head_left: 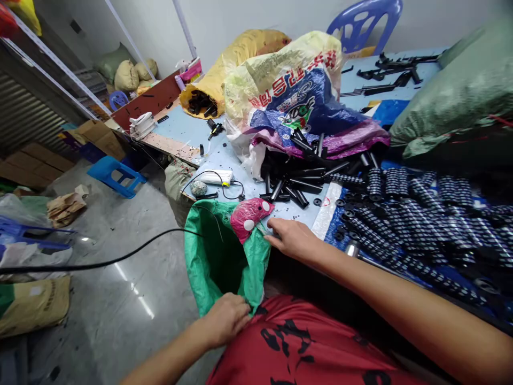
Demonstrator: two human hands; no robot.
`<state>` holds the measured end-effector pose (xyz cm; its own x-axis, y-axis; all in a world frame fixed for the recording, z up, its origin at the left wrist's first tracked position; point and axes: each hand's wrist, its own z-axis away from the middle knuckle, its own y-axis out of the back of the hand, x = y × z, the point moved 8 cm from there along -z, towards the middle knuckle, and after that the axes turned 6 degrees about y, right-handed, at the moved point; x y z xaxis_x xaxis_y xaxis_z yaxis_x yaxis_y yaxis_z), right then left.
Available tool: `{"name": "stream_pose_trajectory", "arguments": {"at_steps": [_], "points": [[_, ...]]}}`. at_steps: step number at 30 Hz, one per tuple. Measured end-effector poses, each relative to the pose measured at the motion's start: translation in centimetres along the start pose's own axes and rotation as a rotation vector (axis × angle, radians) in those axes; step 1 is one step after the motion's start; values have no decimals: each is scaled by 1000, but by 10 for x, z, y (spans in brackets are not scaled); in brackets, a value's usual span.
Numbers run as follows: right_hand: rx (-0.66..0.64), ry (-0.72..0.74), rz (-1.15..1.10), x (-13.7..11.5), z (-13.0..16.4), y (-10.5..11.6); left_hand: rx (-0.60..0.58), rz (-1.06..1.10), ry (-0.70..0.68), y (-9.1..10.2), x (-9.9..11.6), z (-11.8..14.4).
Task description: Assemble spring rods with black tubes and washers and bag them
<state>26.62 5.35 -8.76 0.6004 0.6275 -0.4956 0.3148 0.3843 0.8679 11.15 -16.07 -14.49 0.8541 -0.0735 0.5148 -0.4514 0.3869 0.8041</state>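
Your left hand [226,320] is at the near rim of the green sack [194,235], its grip clamped on the folded edge with the fingers curled over. Your right hand [289,238] is at the sack's right rim, just beside a pink spotted piece [240,212] that lies over the far right edge. The thumb and forefinger of that grip are close together; you cannot tell from here whether they pinch the rim or only touch it. The sack stands mouth up in front of you, at the near edge of the light-blue tabletop [175,127], its inside dark. A black cable [120,259] runs in from the left and reaches across the sack's mouth.

Just beyond the sack, on the tabletop, lies a white box [212,177] with a yellow mark at its right end. Farther right, black tubes [306,184] lie heaped below a large printed sack [288,72]. Farther left, a yellow sack [252,45] lies on its side, black parts showing in its mouth. To the right of your right hand, many black-and-white patterned cylinders [417,224] lie in rows and piles. On the floor to the far left stands a blue stool [110,174].
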Motion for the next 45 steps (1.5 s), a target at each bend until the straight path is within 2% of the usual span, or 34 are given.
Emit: {"name": "stream_pose_trajectory", "arguments": {"at_steps": [1, 2, 5, 6, 8, 10, 12, 15, 18, 22, 25, 28, 29, 31, 33, 34, 36, 38, 41, 45], "points": [[53, 56, 37, -5, -3, 8, 19, 36, -27, 6, 6, -8], [117, 113, 75, -10, -8, 17, 99, 59, -41, 18, 11, -17], [256, 292, 199, -26, -24, 30, 470, -6, -130, 59, 23, -38], [263, 356, 237, -32, -30, 27, 575, -81, -192, 65, 30, -44], [247, 454, 289, -42, -41, 14, 690, -254, -305, 61, 45, -57], [241, 470, 294, -45, -50, 0, 694, -354, -354, 44, 54, -75], [261, 418, 273, -41, -58, -9, 689, -356, -374, 29, 58, -90], [286, 353, 263, -35, -65, -13, 719, -318, -390, 18, 61, -103], [291, 344, 255, -35, -72, -10, 711, -318, -340, 18, 58, -106], [286, 332, 179, -41, -65, 2, 700, -296, -303, 32, 62, -97], [350, 315, 101, -41, -22, 23, 762, -244, -403, 51, 76, -85], [475, 455, -170, -41, 61, 45, 795, -256, -510, 72, 94, -94], [460, 467, -206, -38, 89, 46, 794, -282, -531, 80, 100, -105], [416, 391, -278, -21, 142, 45, 793, -364, -525, 96, 112, -136], [553, 240, -299, 9, 191, 53, 751, -476, -435, 110, 121, -180], [626, 126, -285, 27, 213, 57, 694, -532, -375, 113, 124, -203], [835, -79, -150, 60, 257, 68, 551, -622, -303, 110, 135, -244], [944, -216, 96, 79, 288, 74, 424, -679, -334, 96, 154, -269], [878, -296, 359, 93, 310, 69, 372, -670, -496, 69, 188, -278], [782, -324, 401, 108, 324, 56, 460, -467, -654, 54, 215, -260]]}}
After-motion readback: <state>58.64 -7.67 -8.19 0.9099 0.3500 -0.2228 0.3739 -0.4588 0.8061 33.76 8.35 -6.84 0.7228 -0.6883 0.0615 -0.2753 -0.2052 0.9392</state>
